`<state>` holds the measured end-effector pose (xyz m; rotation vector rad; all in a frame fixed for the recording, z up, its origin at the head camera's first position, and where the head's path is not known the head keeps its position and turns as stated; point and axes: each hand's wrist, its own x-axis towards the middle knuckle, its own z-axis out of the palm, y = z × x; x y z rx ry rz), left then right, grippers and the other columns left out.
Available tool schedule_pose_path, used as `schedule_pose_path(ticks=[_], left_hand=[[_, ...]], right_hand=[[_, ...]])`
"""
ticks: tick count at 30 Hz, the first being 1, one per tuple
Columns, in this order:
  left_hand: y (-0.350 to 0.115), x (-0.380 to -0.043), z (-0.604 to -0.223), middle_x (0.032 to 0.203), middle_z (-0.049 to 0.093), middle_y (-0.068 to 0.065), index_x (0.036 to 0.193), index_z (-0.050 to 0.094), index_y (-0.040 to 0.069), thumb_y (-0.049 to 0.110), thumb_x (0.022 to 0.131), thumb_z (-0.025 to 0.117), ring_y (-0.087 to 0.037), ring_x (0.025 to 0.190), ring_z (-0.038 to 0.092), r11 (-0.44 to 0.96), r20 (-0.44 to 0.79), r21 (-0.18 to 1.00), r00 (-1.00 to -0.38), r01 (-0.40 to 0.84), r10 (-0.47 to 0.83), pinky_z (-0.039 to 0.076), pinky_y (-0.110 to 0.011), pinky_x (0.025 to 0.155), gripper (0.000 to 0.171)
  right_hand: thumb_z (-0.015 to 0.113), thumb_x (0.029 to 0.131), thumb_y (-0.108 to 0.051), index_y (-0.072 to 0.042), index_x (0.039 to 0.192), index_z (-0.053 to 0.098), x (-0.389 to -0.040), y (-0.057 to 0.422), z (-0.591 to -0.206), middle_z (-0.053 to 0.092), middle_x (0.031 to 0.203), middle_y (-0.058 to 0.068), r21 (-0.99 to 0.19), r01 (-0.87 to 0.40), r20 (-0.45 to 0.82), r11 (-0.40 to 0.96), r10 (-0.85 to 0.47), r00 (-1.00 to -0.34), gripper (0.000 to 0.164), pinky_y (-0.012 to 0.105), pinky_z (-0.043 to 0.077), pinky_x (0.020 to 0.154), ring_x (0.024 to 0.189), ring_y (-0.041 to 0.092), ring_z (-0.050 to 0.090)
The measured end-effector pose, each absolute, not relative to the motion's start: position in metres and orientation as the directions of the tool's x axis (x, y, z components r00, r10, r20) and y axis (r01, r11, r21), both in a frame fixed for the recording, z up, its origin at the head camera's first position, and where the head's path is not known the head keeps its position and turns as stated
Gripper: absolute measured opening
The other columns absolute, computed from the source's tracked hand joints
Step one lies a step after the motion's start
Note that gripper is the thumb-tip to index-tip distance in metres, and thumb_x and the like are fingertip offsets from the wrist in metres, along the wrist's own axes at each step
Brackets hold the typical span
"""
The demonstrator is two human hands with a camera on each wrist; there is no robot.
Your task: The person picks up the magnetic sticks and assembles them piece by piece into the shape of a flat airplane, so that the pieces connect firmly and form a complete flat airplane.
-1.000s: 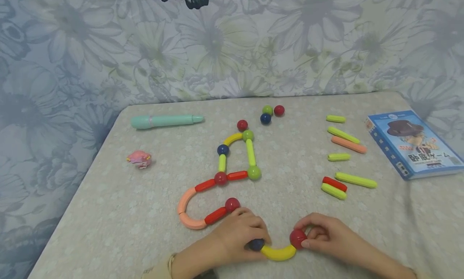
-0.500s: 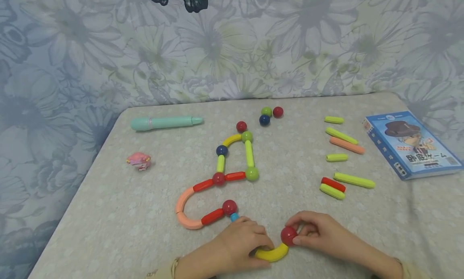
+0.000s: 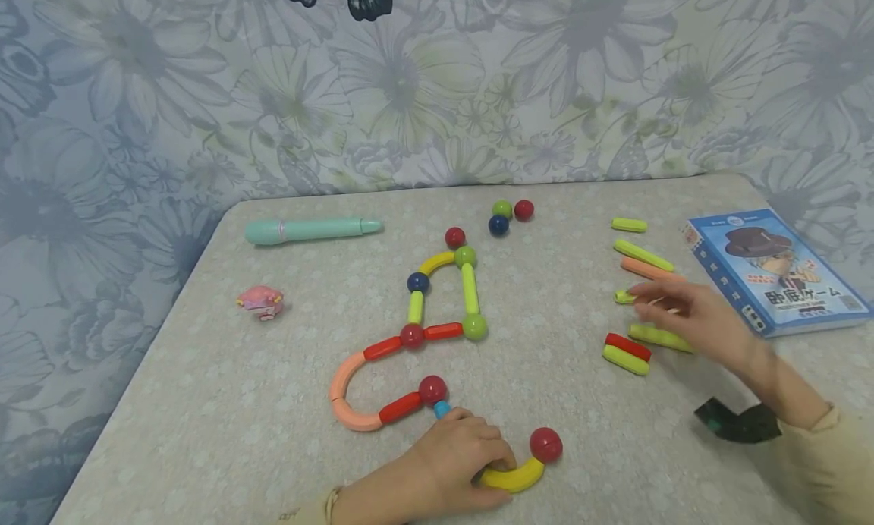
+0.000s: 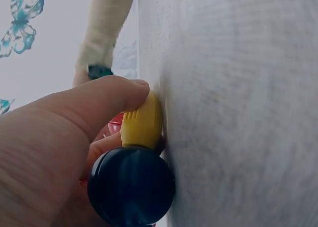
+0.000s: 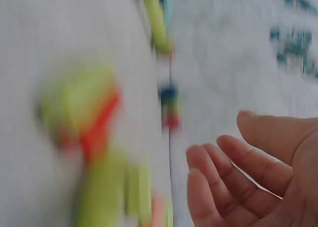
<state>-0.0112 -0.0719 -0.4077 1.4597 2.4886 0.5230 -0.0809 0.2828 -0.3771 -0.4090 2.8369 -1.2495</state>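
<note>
My left hand (image 3: 454,460) pinches a yellow curved magnetic rod (image 3: 517,477) low over the tablecloth, thumb on one side and fingers on the other. A dark blue ball (image 4: 131,187) joins the rod's near end in the left wrist view; the hand hides it in the head view. On the rod's other end sits a red ball (image 3: 546,444). A short light blue rod (image 3: 441,409) runs from another red ball (image 3: 432,390) under the left fingers. My right hand (image 3: 706,328), holding nothing, hovers with loosely bent fingers over yellow-green rods (image 3: 658,337) at the right.
Mid-table lies a joined chain of rods and balls, including an orange curve (image 3: 348,381) and a green ball (image 3: 474,327). Loose balls (image 3: 499,225) are behind it. A blue game box (image 3: 778,275) stands right; a mint pen-shaped tube (image 3: 314,231) and pink figure (image 3: 262,302) lie left.
My right hand has let go of the red ball and moved right and away, over the loose rods. The left hand's piece shifted slightly left, then stayed in place.
</note>
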Motion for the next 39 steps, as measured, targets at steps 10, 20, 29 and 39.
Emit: schedule_pose_path(ticks=[10,20,29,39], left_hand=[[-0.072,-0.013,-0.409,0.079,0.05,0.024,0.096,0.069,0.026,0.039,0.081,0.072,0.006,0.077,0.043,0.446,-0.018,0.423,-0.484,0.789,0.875,0.035,-0.021,0.084,0.02],[-0.072,-0.012,-0.409,0.079,0.05,0.024,0.096,0.069,0.026,0.039,0.081,0.072,0.007,0.078,0.043,0.447,-0.003,0.436,-0.495,0.781,0.869,0.035,-0.021,0.083,0.02],[-0.072,-0.012,-0.411,0.079,0.05,0.025,0.097,0.069,0.027,0.041,0.082,0.071,0.007,0.078,0.043,0.449,-0.021,0.471,-0.499,0.759,0.866,0.035,-0.022,0.084,0.021],[-0.072,-0.014,-0.411,0.078,0.05,0.025,0.097,0.069,0.026,0.039,0.081,0.071,0.007,0.077,0.043,0.445,-0.022,0.473,-0.495,0.761,0.869,0.035,-0.022,0.084,0.02]], right_hand=[[0.06,0.093,-0.026,-0.001,0.115,0.063,-0.111,0.331,-0.398,0.063,0.104,0.014,-0.636,-0.132,0.054,0.761,-0.127,-0.99,0.033,0.024,0.044,0.061,0.086,0.011,0.053],[0.058,0.093,-0.037,0.001,0.119,0.06,-0.137,0.317,-0.387,0.06,0.108,0.018,-0.601,-0.091,-0.006,0.794,-0.119,-0.993,0.046,0.038,0.042,0.07,0.094,0.03,0.053],[0.065,0.089,-0.022,-0.004,0.105,0.067,-0.122,0.319,-0.379,0.063,0.092,0.003,-0.532,-0.218,-0.018,0.818,-0.268,-0.963,0.024,0.031,0.046,0.067,0.083,0.02,0.056],[0.078,0.074,-0.011,-0.008,0.092,0.067,-0.084,0.327,-0.399,0.057,0.081,-0.011,-0.388,-0.394,0.027,0.833,-0.417,-0.909,0.022,0.026,0.044,0.06,0.071,0.005,0.049]])
